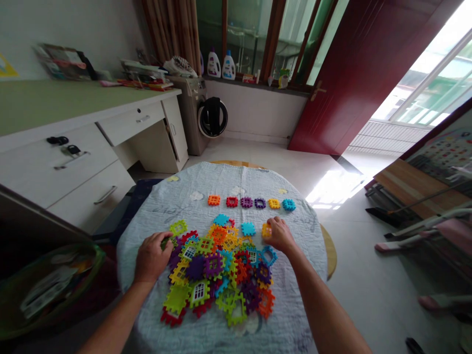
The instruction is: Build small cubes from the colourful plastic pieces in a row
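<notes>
A heap of colourful interlocking plastic tiles (212, 263) covers the middle of the round table. At the left edge of the heap is my left hand (154, 255), its fingers curled over tiles there; whether it grips one is hidden. To the right of the heap, my right hand (280, 233) has its fingers on a yellow-orange window tile (266, 229) at the cloth. Just left of that tile lies a solid light-blue tile (248, 228). Farther back, several tiles form a spaced row, from an orange tile (214, 200) to a blue tile (289, 204).
A pale patterned cloth (206, 179) covers the table. On the left stand a white desk with drawers (81, 157) and a bin (51, 285). Behind are a washing machine (193, 113) with its door open and a red door (324, 88). A folding chair (435, 231) is at right.
</notes>
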Action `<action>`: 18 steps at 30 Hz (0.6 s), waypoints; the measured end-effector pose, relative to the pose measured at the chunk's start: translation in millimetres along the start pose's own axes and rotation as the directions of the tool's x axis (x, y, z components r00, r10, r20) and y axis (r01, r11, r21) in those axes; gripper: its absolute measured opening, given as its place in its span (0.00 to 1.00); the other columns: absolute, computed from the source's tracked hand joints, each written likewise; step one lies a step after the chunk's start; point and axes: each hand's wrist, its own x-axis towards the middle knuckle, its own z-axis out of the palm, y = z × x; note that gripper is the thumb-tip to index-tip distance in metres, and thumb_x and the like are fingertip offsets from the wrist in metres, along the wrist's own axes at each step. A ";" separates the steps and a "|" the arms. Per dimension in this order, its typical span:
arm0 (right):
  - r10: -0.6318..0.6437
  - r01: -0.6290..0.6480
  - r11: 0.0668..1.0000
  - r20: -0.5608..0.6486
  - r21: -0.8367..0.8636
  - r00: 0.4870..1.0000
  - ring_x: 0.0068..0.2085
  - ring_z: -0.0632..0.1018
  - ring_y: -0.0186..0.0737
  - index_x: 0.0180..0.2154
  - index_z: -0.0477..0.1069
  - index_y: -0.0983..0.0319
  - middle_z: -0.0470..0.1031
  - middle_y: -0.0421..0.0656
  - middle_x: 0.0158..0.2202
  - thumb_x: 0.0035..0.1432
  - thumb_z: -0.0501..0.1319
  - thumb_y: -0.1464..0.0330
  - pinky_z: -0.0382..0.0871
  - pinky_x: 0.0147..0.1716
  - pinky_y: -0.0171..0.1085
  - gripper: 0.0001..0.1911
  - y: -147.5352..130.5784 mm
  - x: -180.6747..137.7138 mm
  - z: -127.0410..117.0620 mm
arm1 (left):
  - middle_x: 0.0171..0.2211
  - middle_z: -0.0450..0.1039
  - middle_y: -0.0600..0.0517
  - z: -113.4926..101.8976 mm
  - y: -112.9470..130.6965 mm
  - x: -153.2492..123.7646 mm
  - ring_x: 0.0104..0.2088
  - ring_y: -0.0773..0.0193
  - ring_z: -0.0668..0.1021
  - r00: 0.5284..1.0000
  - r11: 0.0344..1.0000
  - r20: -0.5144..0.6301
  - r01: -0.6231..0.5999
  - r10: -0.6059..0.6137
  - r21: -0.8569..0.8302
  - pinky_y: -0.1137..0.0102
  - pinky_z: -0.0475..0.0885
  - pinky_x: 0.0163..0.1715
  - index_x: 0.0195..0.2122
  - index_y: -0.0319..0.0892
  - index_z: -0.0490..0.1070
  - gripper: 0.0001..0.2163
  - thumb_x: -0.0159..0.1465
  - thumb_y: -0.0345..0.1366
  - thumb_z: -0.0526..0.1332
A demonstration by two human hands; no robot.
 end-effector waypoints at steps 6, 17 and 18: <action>0.084 -0.091 0.995 -0.128 -0.047 0.988 0.50 0.66 0.48 0.53 0.68 0.57 0.66 0.47 0.52 0.45 0.65 0.66 0.57 0.46 0.40 0.30 33.4 41.4 -22.4 | 0.37 0.76 0.45 1.7 -4.2 0.0 0.40 0.52 0.77 1.000 1.000 0.001 -0.011 0.011 -0.012 0.59 0.70 0.46 0.37 0.41 0.72 0.11 0.60 0.38 0.52; 0.041 -0.038 0.985 0.019 -0.167 0.999 0.52 0.65 0.52 0.51 0.71 0.54 0.68 0.46 0.51 0.45 0.67 0.59 0.56 0.47 0.43 0.29 58.8 117.8 -35.7 | 0.37 0.76 0.45 1.3 -3.3 -0.3 0.41 0.53 0.76 1.000 0.999 0.012 0.024 -0.024 -0.037 0.59 0.69 0.47 0.38 0.42 0.71 0.11 0.60 0.38 0.53; 0.042 -0.037 0.985 0.029 -0.167 0.999 0.52 0.65 0.52 0.51 0.71 0.54 0.68 0.46 0.50 0.44 0.68 0.59 0.57 0.47 0.43 0.29 60.3 121.3 -34.5 | 0.37 0.76 0.45 1.2 -3.0 -0.2 0.41 0.53 0.76 0.999 0.999 0.013 0.031 -0.030 -0.038 0.59 0.69 0.47 0.38 0.42 0.71 0.10 0.60 0.38 0.53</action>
